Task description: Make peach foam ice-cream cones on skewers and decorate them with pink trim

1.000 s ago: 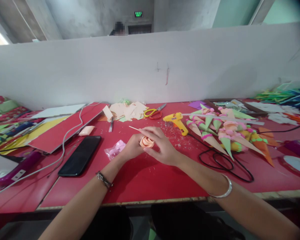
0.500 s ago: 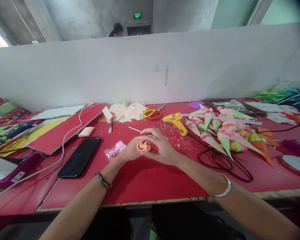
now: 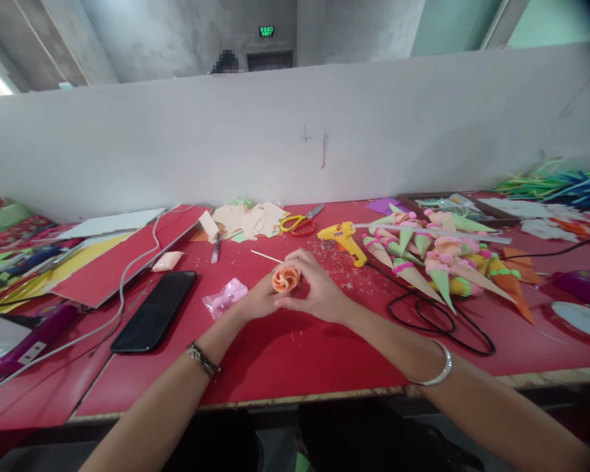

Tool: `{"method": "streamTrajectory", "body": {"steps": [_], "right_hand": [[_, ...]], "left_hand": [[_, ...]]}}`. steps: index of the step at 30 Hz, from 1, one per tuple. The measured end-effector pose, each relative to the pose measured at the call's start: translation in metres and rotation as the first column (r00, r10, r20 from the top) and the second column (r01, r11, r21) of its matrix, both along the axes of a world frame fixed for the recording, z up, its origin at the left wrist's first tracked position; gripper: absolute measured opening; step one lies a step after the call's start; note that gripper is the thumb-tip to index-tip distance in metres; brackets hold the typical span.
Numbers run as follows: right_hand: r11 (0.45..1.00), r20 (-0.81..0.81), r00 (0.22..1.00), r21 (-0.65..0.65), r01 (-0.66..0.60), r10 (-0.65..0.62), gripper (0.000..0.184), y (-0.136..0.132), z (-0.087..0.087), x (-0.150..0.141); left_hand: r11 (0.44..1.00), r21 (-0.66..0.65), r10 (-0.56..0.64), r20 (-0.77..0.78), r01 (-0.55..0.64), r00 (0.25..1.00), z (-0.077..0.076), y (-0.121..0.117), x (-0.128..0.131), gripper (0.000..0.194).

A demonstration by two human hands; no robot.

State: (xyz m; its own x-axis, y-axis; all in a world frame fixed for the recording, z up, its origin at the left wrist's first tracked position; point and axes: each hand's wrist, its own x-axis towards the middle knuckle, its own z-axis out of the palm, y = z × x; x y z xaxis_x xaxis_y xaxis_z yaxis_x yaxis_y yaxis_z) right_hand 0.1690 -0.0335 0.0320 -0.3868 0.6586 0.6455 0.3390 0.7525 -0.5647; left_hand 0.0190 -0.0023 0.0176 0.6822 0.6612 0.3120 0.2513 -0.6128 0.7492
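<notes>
A peach-orange paper rose [image 3: 286, 280] with swirled petals faces up between my hands, above the red table. My left hand [image 3: 259, 300] grips it from below and the left; most of its fingers are hidden behind the flower. Curled round the right side of the rose, my right hand [image 3: 321, 292] has its thumb in front and its fingers at the back. A thin pale stick [image 3: 265, 255] lies just beyond my hands. Close to my left wrist is a clear bag of pink pompoms [image 3: 226, 298].
A yellow glue gun [image 3: 344, 241] with a black cord lies right of centre, beside a heap of paper cones [image 3: 440, 275]. Scissors [image 3: 302, 221], peach paper pieces [image 3: 248, 219] and a knife [image 3: 216, 248] lie behind. A black phone [image 3: 155, 311] is at left.
The rose has turned and risen slightly in my hands, so more of its petals face me. My right fingers have shifted back from over its top.
</notes>
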Motion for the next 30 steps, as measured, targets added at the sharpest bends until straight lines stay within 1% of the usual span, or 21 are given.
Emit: {"method": "streamTrajectory", "body": {"steps": [2, 5, 7, 9, 11, 13, 15, 19, 24, 26, 29, 30], "right_hand": [[0.999, 0.035, 0.998, -0.007, -0.047, 0.047, 0.029, 0.0, 0.0, 0.002], [0.998, 0.052, 0.997, 0.007, -0.062, 0.062, 0.02, 0.0, 0.0, 0.003], [0.997, 0.052, 0.997, 0.033, -0.065, 0.063, 0.018, 0.0, 0.0, 0.002], [0.997, 0.055, 0.997, 0.053, -0.053, 0.05, 0.019, -0.002, 0.0, 0.001], [0.998, 0.056, 0.998, 0.056, -0.025, 0.022, 0.024, -0.003, -0.001, -0.001], [0.999, 0.04, 0.999, 0.05, 0.012, -0.014, 0.03, -0.003, -0.002, -0.003], [0.998, 0.008, 0.999, 0.043, 0.052, -0.053, 0.033, -0.003, -0.004, -0.005], [0.996, -0.009, 0.997, 0.041, 0.077, -0.077, 0.023, -0.002, -0.006, -0.007], [0.997, 0.017, 0.998, 0.049, 0.057, -0.058, 0.012, -0.003, -0.006, -0.007], [0.998, 0.001, 0.999, 0.036, 0.043, -0.043, 0.016, -0.004, -0.005, -0.007], [0.999, -0.054, 0.998, -0.014, 0.035, -0.036, 0.03, -0.005, -0.005, -0.009], [0.999, -0.067, 0.997, -0.033, 0.027, -0.03, 0.03, -0.005, -0.005, -0.009]], "left_hand": [[1.0, -0.014, -0.028, 0.009, 0.028, 1.0, -0.001, -0.001, -0.001, 0.022], [0.999, 0.052, -0.016, 0.013, 0.015, 1.0, -0.003, 0.0, -0.001, 0.02], [0.995, 0.101, 0.007, 0.024, -0.009, 1.0, -0.005, 0.001, -0.001, 0.019], [0.988, 0.149, 0.022, 0.011, -0.023, 1.0, -0.005, 0.002, 0.0, 0.015], [0.984, 0.178, 0.025, -0.017, -0.021, 1.0, -0.004, 0.001, 0.002, 0.01], [0.984, 0.175, 0.034, -0.041, -0.026, 0.999, -0.002, -0.001, 0.004, 0.009], [0.985, 0.16, 0.069, -0.052, -0.059, 0.996, -0.001, -0.004, 0.007, 0.009], [0.982, 0.132, 0.141, -0.067, -0.132, 0.988, -0.002, -0.007, 0.011, 0.008], [0.988, 0.095, 0.131, -0.056, -0.125, 0.99, -0.002, -0.008, 0.012, 0.01], [0.989, 0.081, 0.126, -0.047, -0.122, 0.991, -0.001, -0.009, 0.012, 0.008], [0.993, 0.064, 0.105, -0.041, -0.102, 0.994, 0.0, -0.01, 0.012, 0.004], [0.993, 0.062, 0.1, -0.04, -0.098, 0.994, 0.0, -0.01, 0.013, 0.004]]}}
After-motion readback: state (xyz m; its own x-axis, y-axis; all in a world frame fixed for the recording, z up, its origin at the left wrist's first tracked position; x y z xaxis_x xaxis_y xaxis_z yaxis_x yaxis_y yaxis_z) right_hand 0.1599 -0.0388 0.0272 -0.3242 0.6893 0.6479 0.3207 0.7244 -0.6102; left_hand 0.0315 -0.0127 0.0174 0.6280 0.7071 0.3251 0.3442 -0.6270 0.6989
